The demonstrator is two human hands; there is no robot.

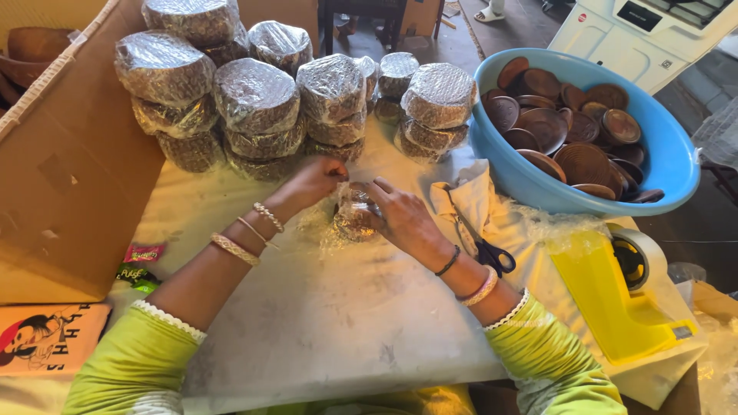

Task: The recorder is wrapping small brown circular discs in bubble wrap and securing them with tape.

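Left hand (314,181) and right hand (401,217) both grip small plastic-wrapped bundle (355,216) at table (323,323) centre. Stacked wrapped bundles (261,100) behind; blue basin (676,165), scissors (484,246) right.

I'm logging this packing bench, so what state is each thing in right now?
left hand: gripping the half-wrapped bundle
right hand: pressing the wrap on it
half-wrapped bundle: partly covered in bubble wrap
wrapped bundles: fully wrapped, stacked
blue basin: full of brown wooden dishes
scissors: lying closed
tape dispenser: idle
cardboard box: open
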